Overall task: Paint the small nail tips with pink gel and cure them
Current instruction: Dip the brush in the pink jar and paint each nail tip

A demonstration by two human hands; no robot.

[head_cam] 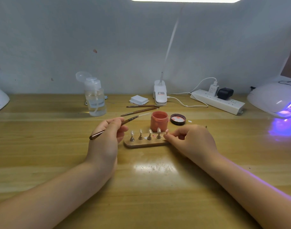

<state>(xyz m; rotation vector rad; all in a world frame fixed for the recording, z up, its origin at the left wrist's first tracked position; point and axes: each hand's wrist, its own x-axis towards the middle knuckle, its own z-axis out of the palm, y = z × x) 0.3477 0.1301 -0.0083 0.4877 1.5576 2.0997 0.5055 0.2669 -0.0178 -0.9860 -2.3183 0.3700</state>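
**Both hands at the nail-tip stand, brush lifted, last peg pinched**

The left hand point(106, 134) holds a brown-handled brush point(115, 126) in a closed grip, thumb and fingers curled round the shaft, its bristle end angled up and to the right, clear of everything below. The right hand point(189, 139) pinches the rightmost peg point(166, 132) at the end of the wooden stand point(144, 143), fingertips pressed together on it; its small tip shows a touch of pink. Four more nail tips point(149, 132) stand upright on their pegs in a row along the stand, pale and glossy.

Just behind the stand sits the open jar of pink gel point(159, 120), with its dark lid point(178, 119) lying upturned beside it on the right. Two spare brushes point(141, 108) lie behind the jar. Farther back on the counter point(149, 187) are a clear pump bottle point(96, 100), a stack of white pads point(139, 99), the lamp base point(160, 94) and a power strip point(219, 101). The curing lamp point(275, 98) sits at the far right, glowing violet, well apart from the stand.
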